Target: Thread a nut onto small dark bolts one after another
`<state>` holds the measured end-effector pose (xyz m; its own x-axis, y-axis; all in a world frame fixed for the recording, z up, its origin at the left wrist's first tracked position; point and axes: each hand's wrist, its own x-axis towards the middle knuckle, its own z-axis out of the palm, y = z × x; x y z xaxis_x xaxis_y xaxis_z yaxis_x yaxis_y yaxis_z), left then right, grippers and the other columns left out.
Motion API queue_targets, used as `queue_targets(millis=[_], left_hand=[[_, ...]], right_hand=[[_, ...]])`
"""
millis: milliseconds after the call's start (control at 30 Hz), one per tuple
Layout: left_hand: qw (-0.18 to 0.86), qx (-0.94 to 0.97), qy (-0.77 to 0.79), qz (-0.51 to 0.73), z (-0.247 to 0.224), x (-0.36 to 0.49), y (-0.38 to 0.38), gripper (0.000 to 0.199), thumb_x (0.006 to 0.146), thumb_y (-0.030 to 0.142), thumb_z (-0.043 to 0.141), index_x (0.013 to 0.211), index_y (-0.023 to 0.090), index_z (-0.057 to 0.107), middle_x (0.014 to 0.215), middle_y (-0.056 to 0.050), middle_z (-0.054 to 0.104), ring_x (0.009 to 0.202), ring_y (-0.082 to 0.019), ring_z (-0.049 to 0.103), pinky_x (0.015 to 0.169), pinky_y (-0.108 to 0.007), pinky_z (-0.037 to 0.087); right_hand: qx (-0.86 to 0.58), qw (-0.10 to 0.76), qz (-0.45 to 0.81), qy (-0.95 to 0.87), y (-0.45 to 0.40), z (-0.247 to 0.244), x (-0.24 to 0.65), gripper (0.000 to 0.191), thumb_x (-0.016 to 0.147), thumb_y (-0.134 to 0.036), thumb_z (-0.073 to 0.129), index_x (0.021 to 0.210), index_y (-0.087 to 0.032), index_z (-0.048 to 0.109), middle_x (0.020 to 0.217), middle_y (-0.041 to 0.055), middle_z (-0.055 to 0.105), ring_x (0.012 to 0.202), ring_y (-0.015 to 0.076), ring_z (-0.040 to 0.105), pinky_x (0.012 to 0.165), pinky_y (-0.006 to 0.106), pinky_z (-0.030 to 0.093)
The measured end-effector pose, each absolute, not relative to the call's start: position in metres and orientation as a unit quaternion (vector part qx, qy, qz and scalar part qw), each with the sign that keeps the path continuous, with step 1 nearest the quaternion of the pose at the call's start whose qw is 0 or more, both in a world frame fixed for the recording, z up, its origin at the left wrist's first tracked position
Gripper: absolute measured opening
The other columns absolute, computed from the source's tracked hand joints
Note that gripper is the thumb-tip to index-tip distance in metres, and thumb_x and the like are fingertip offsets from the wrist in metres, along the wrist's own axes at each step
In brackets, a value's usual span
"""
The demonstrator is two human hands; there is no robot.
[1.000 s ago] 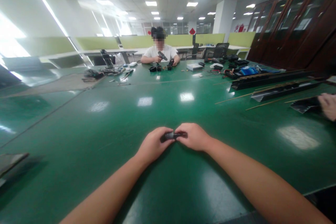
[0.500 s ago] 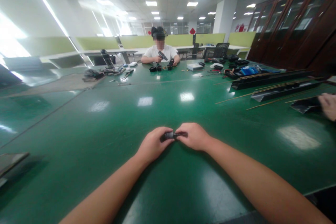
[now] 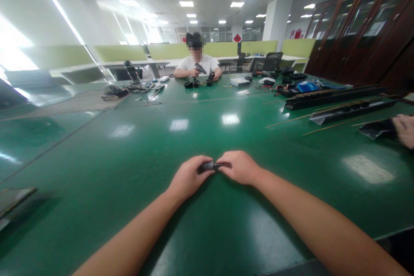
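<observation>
Just above the green table point(image 3: 152, 146), both hands meet on a small dark cylindrical object point(image 3: 208, 166) with a grey band, lying sideways. My left hand point(image 3: 189, 177) is closed around its thicker end, thumb below and fingers above. From the other side, my right hand point(image 3: 238, 168) pinches the thin dark end between thumb and fingers. Fingers hide much of the object, so I cannot tell its exact kind.
Across the table a person point(image 3: 198, 65) holds a power drill point(image 3: 200, 68) near small black parts point(image 3: 191, 84). Black metal channels point(image 3: 352, 111) and thin rods point(image 3: 289, 120) lie at the right, where another person's hand point(image 3: 404, 129) rests. A flat board point(image 3: 14, 202) is at the left edge.
</observation>
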<state>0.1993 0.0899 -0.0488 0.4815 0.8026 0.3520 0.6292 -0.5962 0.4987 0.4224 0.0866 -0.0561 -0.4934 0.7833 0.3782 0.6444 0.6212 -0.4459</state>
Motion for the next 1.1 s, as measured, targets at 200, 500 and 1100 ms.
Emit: queue_targets(millis=[200,500,1100], left_hand=[[0.15,0.849,0.423,0.279,-0.0465,0.2001,0.0888,0.024,0.084,0.031,0.068,0.106,0.023,0.066,0.102,-0.005,0.071,0.092,-0.021,0.067,0.088,-0.034,0.055],[0.154,0.845,0.43,0.28,-0.0494,0.1979,0.0908,0.026,0.082,0.029,0.071,0.107,0.024,0.066,0.103,-0.003,0.07,0.093,-0.02,0.067,0.089,-0.034,0.054],[0.16,0.838,0.432,0.292,-0.0506,0.1974,0.0915,0.025,0.082,0.026,0.071,0.107,0.024,0.066,0.102,-0.001,0.07,0.093,-0.019,0.066,0.089,-0.033,0.053]], right_hand=[[-0.415,0.28,0.114,-0.858,0.0858,-0.0549,0.4228,0.018,0.088,-0.027,0.062,0.101,-0.024,0.075,0.096,0.004,0.073,0.089,0.0183,0.065,0.077,0.028,0.046],[-0.417,0.277,0.11,-0.859,0.0868,-0.0544,0.4251,0.017,0.088,-0.026,0.062,0.1,-0.023,0.075,0.096,0.0037,0.073,0.088,0.0181,0.065,0.078,0.027,0.046],[-0.417,0.298,0.138,-0.848,0.0881,-0.0567,0.4281,0.016,0.085,-0.03,0.068,0.097,-0.022,0.074,0.091,0.0027,0.073,0.081,0.0156,0.064,0.073,0.025,0.045]])
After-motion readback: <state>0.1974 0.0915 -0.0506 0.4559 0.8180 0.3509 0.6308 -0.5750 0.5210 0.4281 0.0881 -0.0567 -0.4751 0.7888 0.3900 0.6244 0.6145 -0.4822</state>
